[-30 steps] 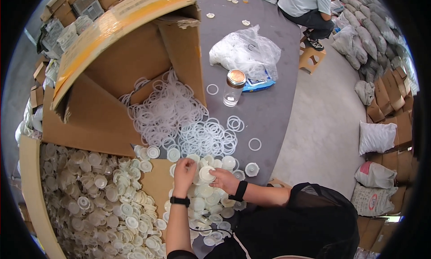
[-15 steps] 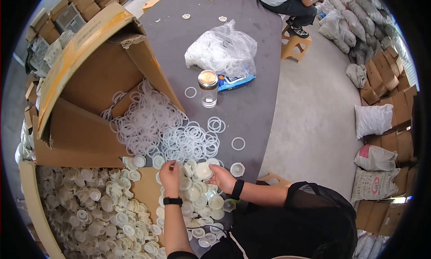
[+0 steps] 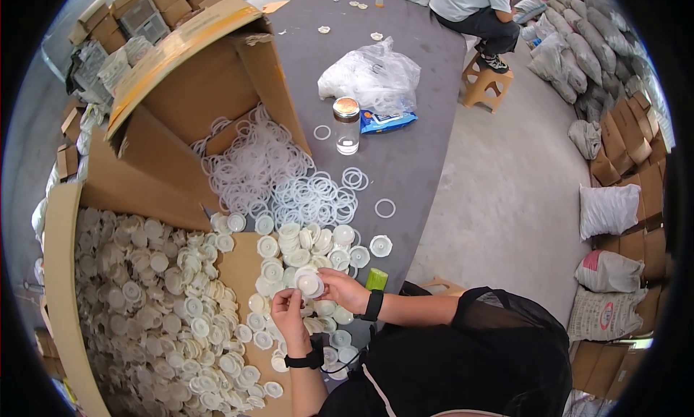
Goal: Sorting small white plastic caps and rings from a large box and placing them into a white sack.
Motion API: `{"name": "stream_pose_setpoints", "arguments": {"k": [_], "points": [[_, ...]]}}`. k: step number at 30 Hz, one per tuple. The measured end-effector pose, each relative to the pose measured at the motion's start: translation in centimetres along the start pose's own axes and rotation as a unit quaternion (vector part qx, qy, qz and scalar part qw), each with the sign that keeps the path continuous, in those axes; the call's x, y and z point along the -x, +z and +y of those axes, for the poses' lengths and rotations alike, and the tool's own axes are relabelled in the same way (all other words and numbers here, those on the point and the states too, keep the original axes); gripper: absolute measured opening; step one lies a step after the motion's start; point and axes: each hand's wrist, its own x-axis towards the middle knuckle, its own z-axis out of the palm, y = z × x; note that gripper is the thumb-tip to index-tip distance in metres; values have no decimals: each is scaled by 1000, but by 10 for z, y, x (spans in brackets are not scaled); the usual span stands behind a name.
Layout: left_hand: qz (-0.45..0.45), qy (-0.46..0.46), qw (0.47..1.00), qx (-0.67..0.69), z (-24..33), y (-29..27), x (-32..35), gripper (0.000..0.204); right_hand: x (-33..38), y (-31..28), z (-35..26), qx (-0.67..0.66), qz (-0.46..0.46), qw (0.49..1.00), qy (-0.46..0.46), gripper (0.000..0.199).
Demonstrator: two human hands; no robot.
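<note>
A round white plastic cap (image 3: 309, 283) is up in front of me, above a pile of similar caps. My right hand (image 3: 343, 290) pinches it by its right side. At its lower left edge, the closed thumb and fingers of my left hand (image 3: 288, 314) are on the cap too. Beneath and beyond my hands lie loose white caps (image 3: 289, 245), some face up and others turned over. Farther off, a heap of thin translucent plastic rings (image 3: 314, 200) spills out of a tipped cardboard box (image 3: 155, 156).
At left, an open carton (image 3: 66, 272) holds a mass of caps. A glass jar (image 3: 347, 131), a blue packet (image 3: 388, 122) and a clear bag (image 3: 372, 77) stand beyond the rings. A green object (image 3: 376, 279) lies near my right wrist. Someone sits on a stool (image 3: 488, 84).
Both hands have drawn nearer to me and closer together, bringing the cap along. My left hand, earlier apart from the cap, now meets its edge. The whole view has shifted slightly.
</note>
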Motion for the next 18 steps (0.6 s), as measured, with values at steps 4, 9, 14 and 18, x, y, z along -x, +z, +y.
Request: {"name": "stream_pose_setpoints", "arguments": {"k": [4, 9, 14, 18], "points": [[55, 58, 997, 20, -4, -14, 24, 5, 13, 10, 25, 16, -35, 999, 19, 31], [73, 57, 992, 90, -7, -40, 55, 6, 32, 27, 54, 26, -56, 998, 2, 34], [117, 69, 986, 95, -10, -57, 82, 6, 45, 40, 78, -54, -84, 995, 14, 31], [113, 77, 982, 128, -12, -77, 92, 5, 50, 42, 89, -62, -108, 991, 57, 31]]}}
